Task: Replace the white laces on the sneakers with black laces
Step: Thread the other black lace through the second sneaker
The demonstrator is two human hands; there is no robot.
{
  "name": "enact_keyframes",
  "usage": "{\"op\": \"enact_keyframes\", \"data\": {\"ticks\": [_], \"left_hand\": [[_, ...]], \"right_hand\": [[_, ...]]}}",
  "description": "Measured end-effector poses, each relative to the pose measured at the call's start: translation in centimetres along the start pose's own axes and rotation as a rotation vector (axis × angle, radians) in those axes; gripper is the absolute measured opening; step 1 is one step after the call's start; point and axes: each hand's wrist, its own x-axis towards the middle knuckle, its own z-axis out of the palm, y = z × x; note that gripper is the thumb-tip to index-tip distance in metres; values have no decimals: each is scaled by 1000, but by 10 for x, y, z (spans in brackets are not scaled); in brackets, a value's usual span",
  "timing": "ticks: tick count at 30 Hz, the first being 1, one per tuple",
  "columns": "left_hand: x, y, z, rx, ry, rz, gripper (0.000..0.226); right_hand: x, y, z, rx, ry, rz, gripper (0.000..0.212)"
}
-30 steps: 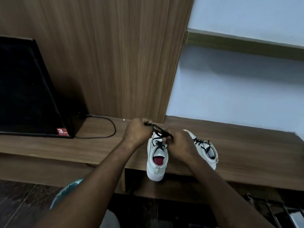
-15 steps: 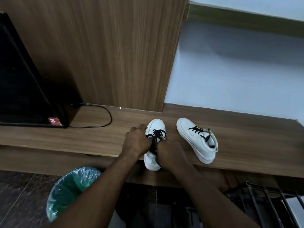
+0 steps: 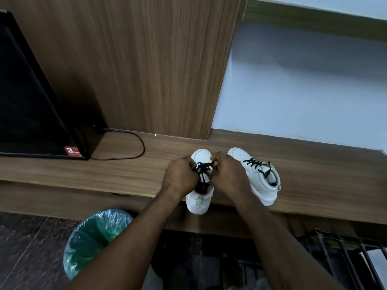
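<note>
Lower centre, on the desk [image 3: 125, 170]: pinching the black lace [image 3: 204, 166] of a white sneaker [image 3: 200, 203] with left hand [image 3: 181, 176] and right hand [image 3: 229, 176].

White "3" on a red sticker [image 3: 71, 151] at the black screen [image 3: 31, 97] lower corner; smaller print illegible

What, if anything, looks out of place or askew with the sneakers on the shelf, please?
The sneaker being laced sticks its heel out past the shelf's front edge, so it could tip off. The other sneaker sits turned at an angle to it. Nothing looks spilled or damaged.
</note>
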Motion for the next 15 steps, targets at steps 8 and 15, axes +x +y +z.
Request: {"op": "enact_keyframes", "data": {"ticks": [8,15], "left_hand": [[-9,6,3,-44,-36,37,28],[-16,1,6,79,-70,32,25]], "right_hand": [[4,9,4,38,-90,8,27],[8,1,-1,-271,-444,-88,15]]}}
